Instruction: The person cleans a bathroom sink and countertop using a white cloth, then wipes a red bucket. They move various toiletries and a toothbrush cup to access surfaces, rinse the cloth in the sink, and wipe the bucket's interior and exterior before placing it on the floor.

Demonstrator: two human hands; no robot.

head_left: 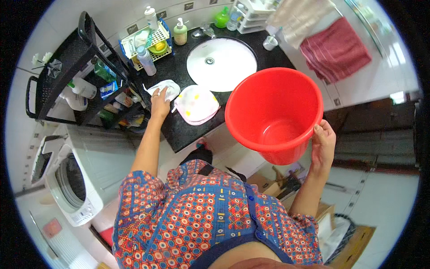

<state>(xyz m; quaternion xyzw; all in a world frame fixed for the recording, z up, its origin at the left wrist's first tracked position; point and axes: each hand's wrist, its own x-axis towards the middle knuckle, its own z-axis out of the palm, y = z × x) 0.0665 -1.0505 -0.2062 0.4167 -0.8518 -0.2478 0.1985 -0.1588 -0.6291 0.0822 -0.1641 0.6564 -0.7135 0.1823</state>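
My right hand grips the rim of a red plastic bucket, with the thumb over the edge and the fingers behind the wall. Tilted so that I see down into it, the bucket holds nothing. It hangs in front of the counter, close to the sink. On the black counter, my left hand rests its outstretched fingers on a small folded white cloth. Just right of that hand lies a pink-edged white cloth item with yellow spots.
A white sink with a tap is set in the black counter. Behind my left hand stand a clear bottle and a small rack. A black shelf and washing machine are at left; towels hang at right.
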